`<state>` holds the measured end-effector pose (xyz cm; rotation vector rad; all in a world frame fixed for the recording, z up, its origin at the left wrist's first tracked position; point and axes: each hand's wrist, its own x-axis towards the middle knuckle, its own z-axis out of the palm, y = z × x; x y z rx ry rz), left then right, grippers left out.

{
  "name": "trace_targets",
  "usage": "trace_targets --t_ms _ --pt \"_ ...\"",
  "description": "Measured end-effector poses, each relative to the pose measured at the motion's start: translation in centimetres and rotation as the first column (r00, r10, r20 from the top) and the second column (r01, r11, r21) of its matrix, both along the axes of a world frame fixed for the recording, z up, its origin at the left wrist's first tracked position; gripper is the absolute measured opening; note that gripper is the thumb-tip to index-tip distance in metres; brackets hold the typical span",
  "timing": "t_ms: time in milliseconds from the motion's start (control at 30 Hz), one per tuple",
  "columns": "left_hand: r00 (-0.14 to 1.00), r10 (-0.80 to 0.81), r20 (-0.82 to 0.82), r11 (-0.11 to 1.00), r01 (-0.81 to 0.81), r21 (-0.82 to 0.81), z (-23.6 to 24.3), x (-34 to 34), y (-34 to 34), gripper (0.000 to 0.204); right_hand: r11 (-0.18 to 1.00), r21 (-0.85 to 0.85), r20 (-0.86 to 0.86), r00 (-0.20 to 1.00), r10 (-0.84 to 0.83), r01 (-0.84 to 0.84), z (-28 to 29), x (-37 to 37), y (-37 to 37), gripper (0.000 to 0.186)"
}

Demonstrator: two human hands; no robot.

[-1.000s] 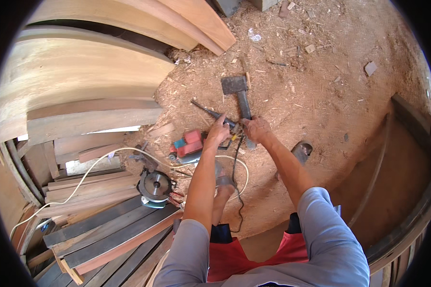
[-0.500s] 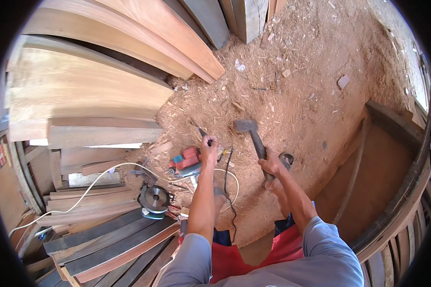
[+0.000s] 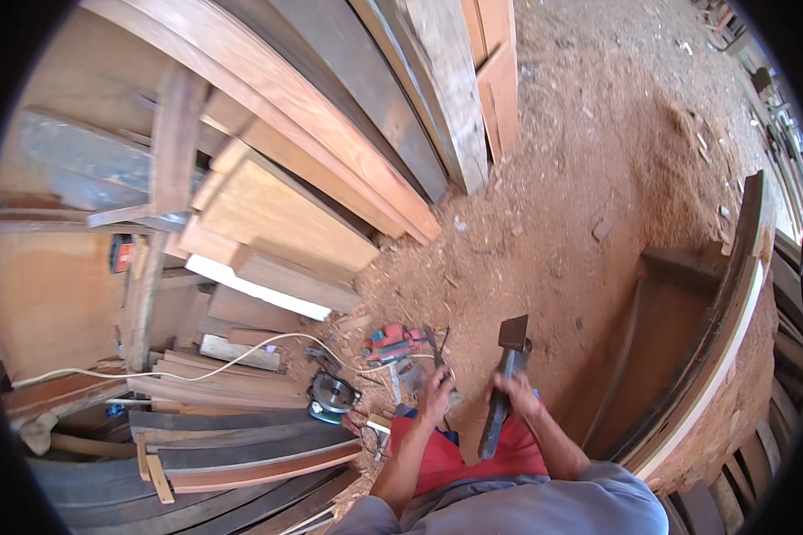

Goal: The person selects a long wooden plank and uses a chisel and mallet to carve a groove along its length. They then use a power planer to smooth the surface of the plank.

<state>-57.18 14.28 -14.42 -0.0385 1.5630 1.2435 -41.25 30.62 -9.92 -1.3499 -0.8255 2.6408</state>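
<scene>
My left hand [image 3: 435, 397] is closed around a slim, chisel-like tool [image 3: 436, 349] with a dark handle; its tip points away from me and its exact kind is blurred. In my right hand [image 3: 516, 390] is an adze-like tool [image 3: 514, 332], gripped by its thick dark handle close below the head. Its broad flat blade points away from me, and the handle's butt hangs over my red shorts. Beyond my left hand, a red power tool [image 3: 393, 343] rests on the shavings. A circular saw [image 3: 333, 392] with its round blade showing is left of it.
Planks [image 3: 285, 214] lean and lie along the left and far left. Dark curved boards [image 3: 250, 446] are stacked near left. A pale cable [image 3: 232, 363] runs past the saw. On the right stands a large curved wooden hull-like piece [image 3: 678, 357]. Sawdust covers the floor [image 3: 562, 196].
Both hands have drawn closer to my body, and the adze-like tool has turned more upright, its blade now showing flat. My view has swung, so the planks and power tools sit further right and lower.
</scene>
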Motion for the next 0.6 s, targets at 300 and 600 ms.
trace_targets --t_ms 300,600 --pt "0.902 0.027 0.432 0.910 -0.201 0.363 15.3 1.5 0.8 0.036 0.980 0.180 0.043 0.996 0.083 -0.089 8.9 -2.3 5.8 0.018" --pt "0.881 -0.468 0.069 0.568 0.240 0.788 25.9 -4.5 3.9 0.044 0.630 0.770 0.411 0.834 -0.369 -0.101 19.9 10.4 -3.9 0.024"
